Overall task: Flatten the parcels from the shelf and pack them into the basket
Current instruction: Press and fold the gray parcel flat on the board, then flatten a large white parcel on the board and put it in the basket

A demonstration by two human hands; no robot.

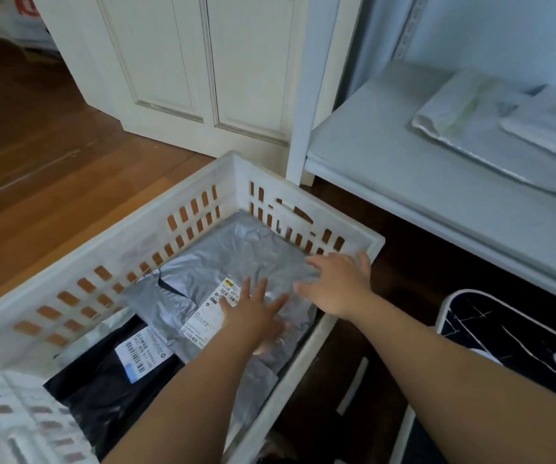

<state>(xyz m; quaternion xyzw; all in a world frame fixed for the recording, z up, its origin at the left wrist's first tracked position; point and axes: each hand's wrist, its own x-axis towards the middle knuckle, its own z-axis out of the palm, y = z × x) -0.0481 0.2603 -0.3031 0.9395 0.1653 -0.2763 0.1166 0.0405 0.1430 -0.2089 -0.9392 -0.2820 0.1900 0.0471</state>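
**Pressing a grey parcel flat inside the white basket**

Head view: A white slotted basket [119,249] is seen on a wooden floor [35,155], just beside a pale shelf [387,169]. Inside the basket a grey parcel [229,259] is laid at the far end, its crinkled surface spread almost from wall to wall. A white shipping label [213,313] is stuck on it near its middle. A black parcel [102,383] with its own barcode label [142,353] is lain at the near end of the basket, partly tucked under the grey one.

The left hand [253,313] is placed palm down on the grey parcel, fingers straight and spread, partly covering the label's edge; its grip is released and nothing is grasped. The right hand [337,283] is set on the parcel's right part, close to the basket's right wall, fingers likewise extended and fanned; its grip is also released, the parcel being pressed rather than held.

On the shelf, well apart from the hands, further pale parcels [504,128] are stacked towards the right edge of the picture; how many cannot be told. A white panelled door [186,61] is seen behind the basket, and a black patterned item with a white rim [504,329] is seen below the shelf at the right.
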